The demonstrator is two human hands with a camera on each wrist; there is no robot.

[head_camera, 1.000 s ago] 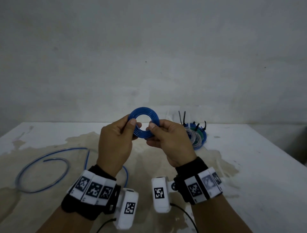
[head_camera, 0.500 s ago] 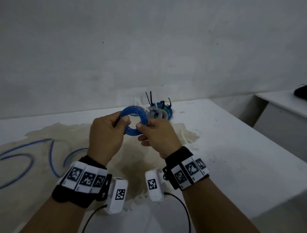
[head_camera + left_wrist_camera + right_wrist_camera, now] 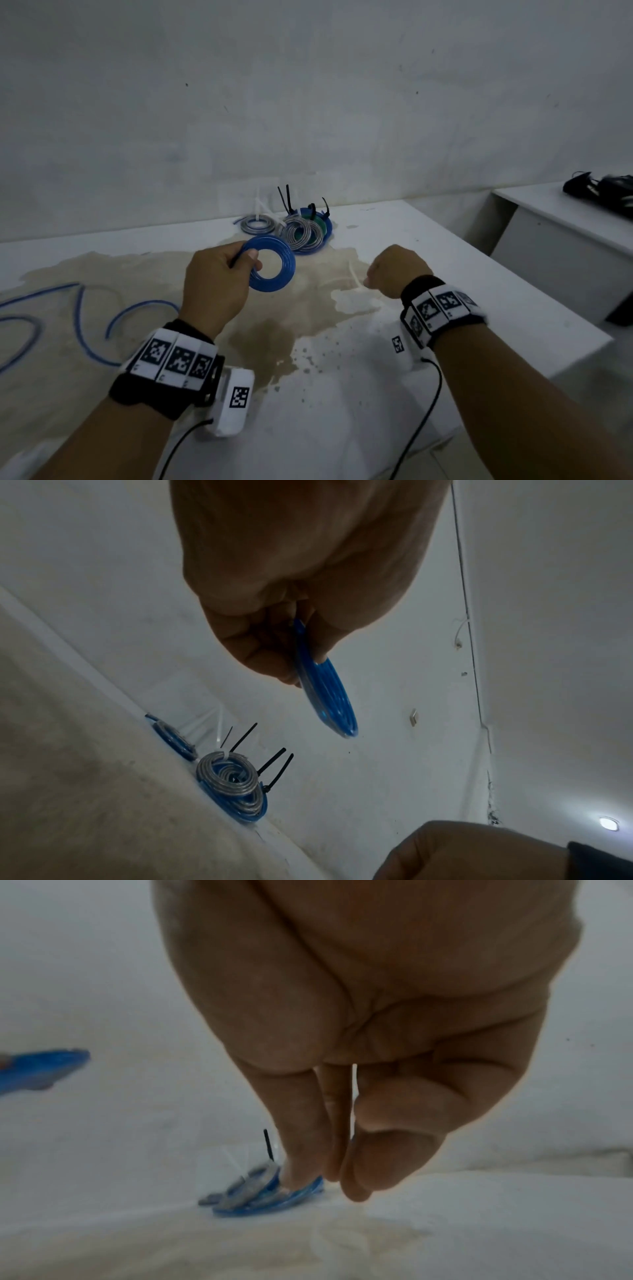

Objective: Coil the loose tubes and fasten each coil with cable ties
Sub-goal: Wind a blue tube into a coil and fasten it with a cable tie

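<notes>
White bench (image 3: 445,260) fills the lower frame, tied coils (image 3: 301,233) at centre; left hand (image 3: 215,284) fingers pinch the blue coil (image 3: 274,263) mid-frame above it; right hand (image 3: 397,270) fingers curled, seemingly empty.

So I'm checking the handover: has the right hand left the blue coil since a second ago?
Yes. The right hand has let go and swung right, apart from the blue coil held by the left hand.

two hands (image 3: 215,284), one held blue coil (image 3: 274,263)
</notes>
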